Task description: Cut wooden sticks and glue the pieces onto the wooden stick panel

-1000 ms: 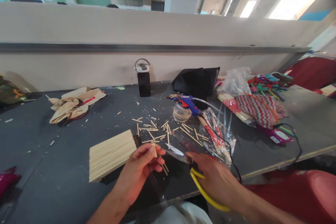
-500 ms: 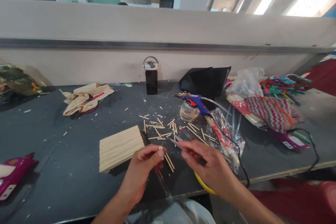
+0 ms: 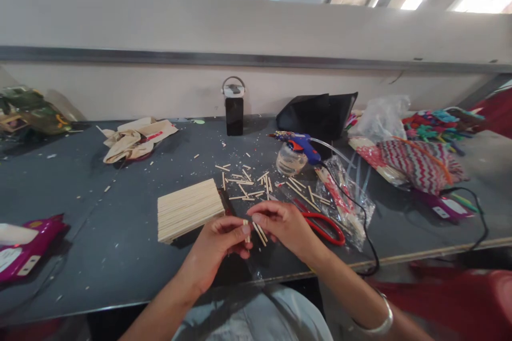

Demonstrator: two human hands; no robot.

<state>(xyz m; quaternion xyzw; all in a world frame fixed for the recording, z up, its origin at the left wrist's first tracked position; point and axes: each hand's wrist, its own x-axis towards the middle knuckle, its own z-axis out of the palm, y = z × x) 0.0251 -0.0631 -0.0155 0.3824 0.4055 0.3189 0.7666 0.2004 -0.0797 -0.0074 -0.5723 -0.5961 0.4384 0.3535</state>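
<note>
My left hand (image 3: 218,248) pinches a short wooden stick (image 3: 246,229) upright above the table's front edge. My right hand (image 3: 286,226) is closed beside it, its fingertips touching the same stick. A flat mat of glued wooden sticks (image 3: 189,210) lies just left of my hands. Several cut stick pieces (image 3: 248,187) are scattered behind them. Red-handled scissors (image 3: 322,224) lie on the table right of my right hand, apart from it.
A blue glue gun (image 3: 301,145) rests on a small clear jar (image 3: 288,161), its black cord (image 3: 360,224) trailing to the front edge. A packet of sticks (image 3: 344,197), a black pouch (image 3: 320,114), crumpled paper (image 3: 134,138), a phone stand (image 3: 234,109) and coloured craft supplies (image 3: 416,157) lie around.
My right hand put down the yellow-handled cutter it held and moved left to meet my left hand at the stick. The view shifted, so red scissors now show on the table.
</note>
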